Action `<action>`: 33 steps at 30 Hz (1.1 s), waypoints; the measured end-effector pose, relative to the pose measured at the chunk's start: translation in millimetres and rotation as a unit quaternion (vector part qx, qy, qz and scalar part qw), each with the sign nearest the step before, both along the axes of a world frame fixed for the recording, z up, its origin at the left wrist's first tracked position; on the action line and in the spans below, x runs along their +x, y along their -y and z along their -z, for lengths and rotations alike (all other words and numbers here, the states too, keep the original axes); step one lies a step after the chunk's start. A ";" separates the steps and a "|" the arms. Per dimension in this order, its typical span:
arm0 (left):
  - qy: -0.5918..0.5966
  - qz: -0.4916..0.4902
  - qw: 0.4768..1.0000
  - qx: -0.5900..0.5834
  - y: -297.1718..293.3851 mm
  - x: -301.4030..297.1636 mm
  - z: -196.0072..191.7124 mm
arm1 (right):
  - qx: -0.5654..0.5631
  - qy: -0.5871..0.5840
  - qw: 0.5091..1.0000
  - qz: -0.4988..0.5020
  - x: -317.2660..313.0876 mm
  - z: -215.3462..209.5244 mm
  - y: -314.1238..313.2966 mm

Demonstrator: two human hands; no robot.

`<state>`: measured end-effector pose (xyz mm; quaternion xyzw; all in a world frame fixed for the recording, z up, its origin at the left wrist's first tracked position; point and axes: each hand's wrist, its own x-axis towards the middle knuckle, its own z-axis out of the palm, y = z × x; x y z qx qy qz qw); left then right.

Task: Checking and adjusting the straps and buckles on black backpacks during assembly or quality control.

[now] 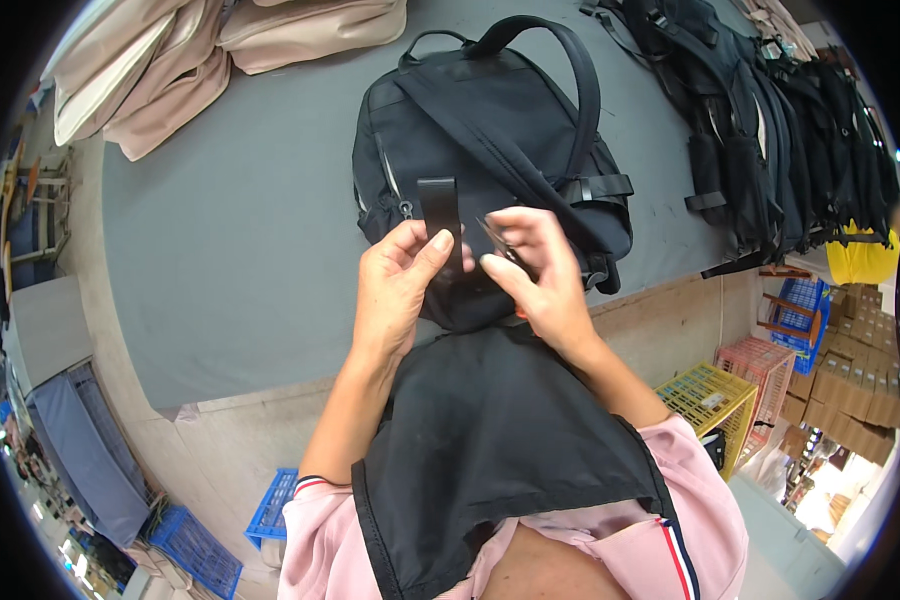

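- The left hand [395, 285] pinches the end of a black webbing strap [438, 212] between thumb and curled fingers; the strap stands up above the thumb, coming off the black backpack [490, 150].
- The right hand [540, 275], just beside the left, is closed around small snips [495, 240], thumb pressing from below; only a thin metal tip shows, so how far the blades are parted I cannot tell.
- The backpack lies flat on the grey table [230, 250], directly beyond both hands, its near edge hanging towards the black apron [490, 440].
- Risk, as I judge it: the blades sit very close to the left thumb, so a slip of the pinch could nick it.
- The strap is slack above the grip; if it sags, a cut might land crooked or catch the bag fabric behind it.
- To the left lie beige bags [170, 70]; to the right, a row of black backpacks [770, 140], well apart from the hands.
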<state>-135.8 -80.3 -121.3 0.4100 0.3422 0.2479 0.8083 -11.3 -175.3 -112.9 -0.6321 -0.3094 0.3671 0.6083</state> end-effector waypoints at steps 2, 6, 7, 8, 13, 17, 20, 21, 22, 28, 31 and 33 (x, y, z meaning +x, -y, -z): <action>-0.026 0.028 0.999 -0.033 -1.7 -0.3 3.1 | -0.033 0.209 0.977 -0.011 9.8 -9.6 8.7; -0.034 0.043 0.998 -0.034 2.1 2.9 2.1 | -0.016 0.454 0.889 -0.051 19.5 -9.1 1.7; -0.014 0.045 0.999 -0.024 3.0 3.0 1.3 | -0.017 0.454 0.890 -0.050 21.3 -8.6 1.0; 0.006 0.046 0.999 -0.013 3.5 2.9 0.5 | -0.007 0.496 0.867 -0.049 22.7 -7.9 0.9; 0.009 0.048 0.998 -0.039 -0.5 0.8 2.9 | 0.022 0.509 0.860 -0.031 23.3 -1.3 7.2; 0.009 0.052 0.999 -0.012 -5.9 8.7 0.7 | 0.012 0.489 0.871 -0.034 25.5 0.2 1.6; 0.016 -0.011 0.993 0.116 -25.2 24.5 -11.7 | 0.037 0.402 0.915 0.032 23.5 -10.1 9.4; -0.005 -0.034 0.985 0.167 -33.1 31.1 -16.5 | 0.012 0.413 0.910 0.017 21.8 -22.3 14.6; -0.007 -0.036 0.985 0.168 -41.2 31.2 -10.9 | -0.005 0.411 0.911 -0.025 19.2 -22.2 22.5; -0.277 0.334 0.731 0.527 -36.3 -8.2 33.3 | -0.125 0.391 0.904 -0.120 6.1 19.0 79.2; -0.251 0.378 0.695 0.557 -30.7 -14.9 25.2 | -0.141 0.353 0.920 -0.097 3.0 32.2 85.5; -0.236 0.431 0.705 0.511 -41.9 -10.7 30.8 | -0.136 0.350 0.923 -0.081 0.7 42.3 80.2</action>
